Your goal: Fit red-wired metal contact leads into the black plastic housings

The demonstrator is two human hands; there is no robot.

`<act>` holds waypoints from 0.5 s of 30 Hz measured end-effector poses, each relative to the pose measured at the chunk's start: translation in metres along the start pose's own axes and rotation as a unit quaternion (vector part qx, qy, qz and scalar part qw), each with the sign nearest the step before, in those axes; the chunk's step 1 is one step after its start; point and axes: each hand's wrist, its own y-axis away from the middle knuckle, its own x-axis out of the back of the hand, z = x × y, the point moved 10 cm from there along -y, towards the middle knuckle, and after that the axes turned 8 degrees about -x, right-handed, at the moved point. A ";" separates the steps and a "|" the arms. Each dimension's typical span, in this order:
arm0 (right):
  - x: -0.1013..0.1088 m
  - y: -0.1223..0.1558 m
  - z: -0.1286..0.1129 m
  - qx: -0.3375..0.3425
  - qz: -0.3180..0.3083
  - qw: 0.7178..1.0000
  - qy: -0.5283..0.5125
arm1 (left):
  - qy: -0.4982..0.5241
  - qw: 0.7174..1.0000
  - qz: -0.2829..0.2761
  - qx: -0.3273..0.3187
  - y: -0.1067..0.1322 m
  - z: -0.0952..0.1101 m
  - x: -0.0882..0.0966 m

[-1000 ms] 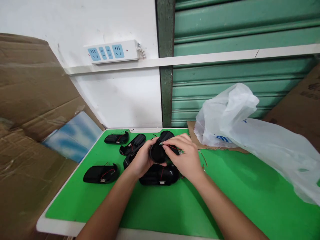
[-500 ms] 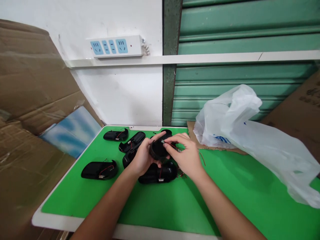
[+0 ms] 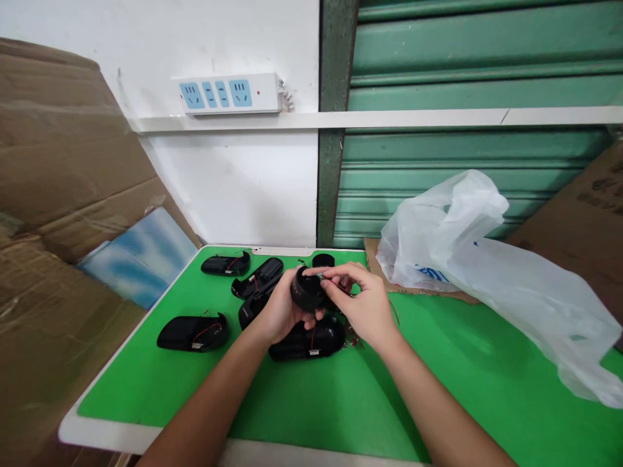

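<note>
My left hand (image 3: 280, 314) is wrapped round a black round plastic housing (image 3: 305, 297), holding it tilted above the table with its hollow side up. At the housing's rim, the thumb and fingertips of my right hand (image 3: 366, 301) pinch a tiny greenish board (image 3: 320, 276) with thin wires. Whether the board touches the housing I cannot tell. Below my hands lies a black oblong case (image 3: 285, 347) with a red wire and a white connector. Another black case (image 3: 249, 308) is partly hidden behind my left hand.
More black cases with wires (image 3: 192, 333) lie on the green table mat (image 3: 146, 383). A black round part (image 3: 323, 260) stands behind my hands. Small copper-coloured pieces (image 3: 354, 340) lie near my right hand. A white plastic bag (image 3: 438, 227) rests at the right, cardboard (image 3: 58, 162) at the left.
The housing in my left hand has tilted, so more of its outer side wall shows. My right hand keeps its pinch on the tiny board, shifted slightly to the right.
</note>
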 end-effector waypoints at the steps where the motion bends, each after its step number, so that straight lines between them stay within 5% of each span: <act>1: -0.001 0.000 -0.001 0.000 -0.004 1.000 0.001 | -0.010 1.000 0.001 -0.001 0.000 0.000 0.000; 8: 0.002 0.006 -0.028 0.080 0.026 0.996 0.041 | -0.057 0.998 0.006 0.016 0.000 -0.002 0.002; 15: -0.004 0.008 -0.027 0.091 0.013 0.994 0.060 | -0.058 0.998 0.014 0.015 -0.001 -0.005 0.003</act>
